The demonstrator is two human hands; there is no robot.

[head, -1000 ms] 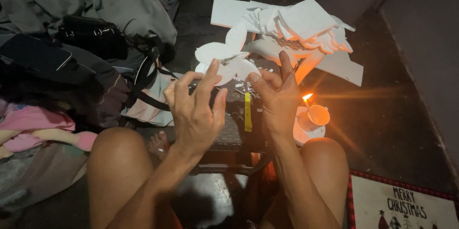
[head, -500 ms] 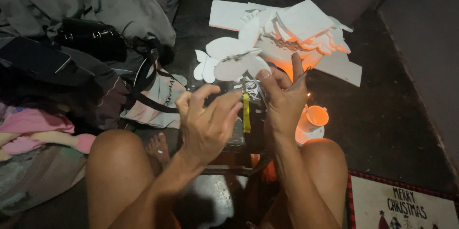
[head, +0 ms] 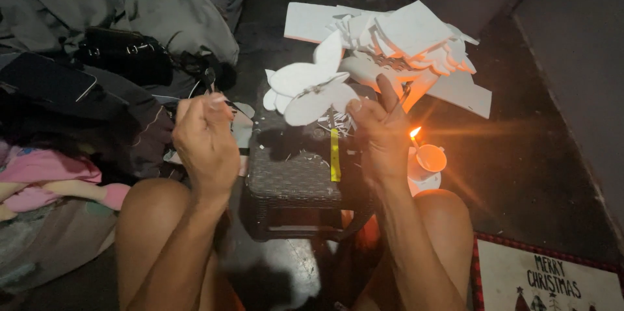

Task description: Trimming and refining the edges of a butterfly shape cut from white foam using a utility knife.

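Above one dark wicker stool (head: 292, 174), we see our left hand (head: 205, 142) curled, its fingertips pinching something thin and dark that we cannot identify. Our right hand (head: 383, 135) pinches one white petal-shaped foam flower (head: 309, 87). Beside it burns one lit candle (head: 426, 158), with one pile of white foam cutouts (head: 403, 38) behind.

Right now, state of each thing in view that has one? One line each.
Left hand: raised, fingers pinched shut on a thin dark strand.
Right hand: raised, holding the white flower cutout.
White flower cutout: held up, petals spread.
Candle: lit.
Cup: upright beside the flame.
Wicker stool: upright, scraps on top.
Foam sheets: piled loosely, some cut.
Black bag: closed.
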